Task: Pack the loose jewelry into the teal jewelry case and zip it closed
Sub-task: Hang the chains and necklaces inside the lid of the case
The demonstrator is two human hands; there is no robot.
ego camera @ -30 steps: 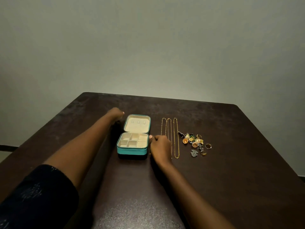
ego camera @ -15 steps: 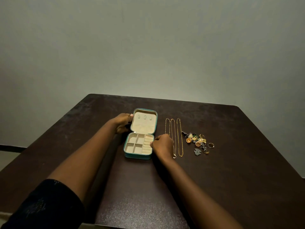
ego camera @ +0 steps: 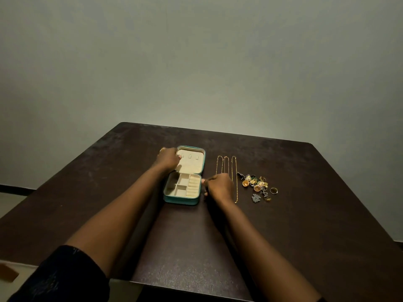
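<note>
The teal jewelry case point(ego camera: 180, 199) lies open on the dark table, its cream compartments empty and its lid point(ego camera: 193, 162) tilted back. My left hand point(ego camera: 167, 159) grips the lid's left edge. My right hand point(ego camera: 219, 187) rests against the tray's right side, fingers curled at the rim. Right of that hand lie three thin gold chains point(ego camera: 234, 171) stretched lengthwise, partly covered by the hand. Farther right sits a small heap of earrings and charms point(ego camera: 255, 184), a silver pendant point(ego camera: 256, 197) and a ring point(ego camera: 274, 190).
The dark brown table point(ego camera: 305, 225) reaches to a plain grey wall. Its front edge runs below my forearms, with pale floor showing at the lower left.
My left hand came from behind the case onto the lid's left edge and the lid stands more upright. My right hand stayed at the tray's right side. The view shifted slightly.
</note>
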